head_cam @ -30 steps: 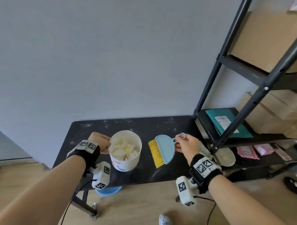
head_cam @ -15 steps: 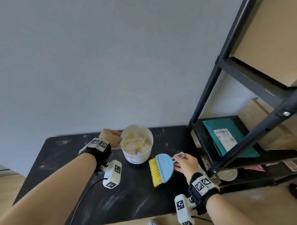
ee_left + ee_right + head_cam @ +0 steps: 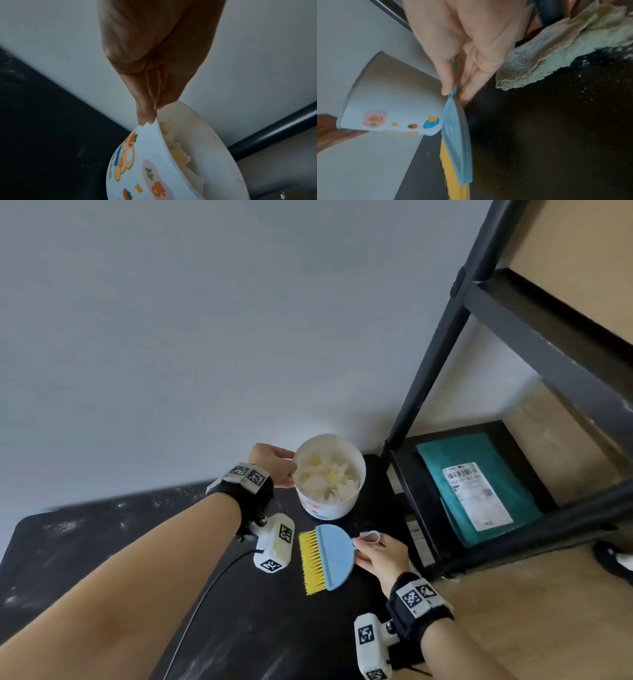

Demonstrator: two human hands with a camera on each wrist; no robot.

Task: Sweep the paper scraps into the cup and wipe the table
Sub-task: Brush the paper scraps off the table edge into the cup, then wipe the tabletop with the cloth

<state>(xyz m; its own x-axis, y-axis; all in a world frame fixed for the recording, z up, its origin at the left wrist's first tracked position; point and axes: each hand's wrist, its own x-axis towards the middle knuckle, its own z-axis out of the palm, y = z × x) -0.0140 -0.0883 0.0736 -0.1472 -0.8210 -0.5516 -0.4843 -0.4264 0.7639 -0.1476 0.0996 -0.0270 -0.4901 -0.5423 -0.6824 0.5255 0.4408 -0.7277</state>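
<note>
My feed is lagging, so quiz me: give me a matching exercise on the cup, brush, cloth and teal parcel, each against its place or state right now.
Things:
1. cup
2. brush
3. cloth
4. parcel

Places or states:
A. lies on the black shelf
B. pinched at the rim by the left hand
C. lies on the table edge beside the right hand
D. held by its handle in the right hand

Pairs: 1-B, 2-D, 3-C, 4-A

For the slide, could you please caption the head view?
Left hand pinches the cup of scraps; right hand holds the brush over the table.
</note>
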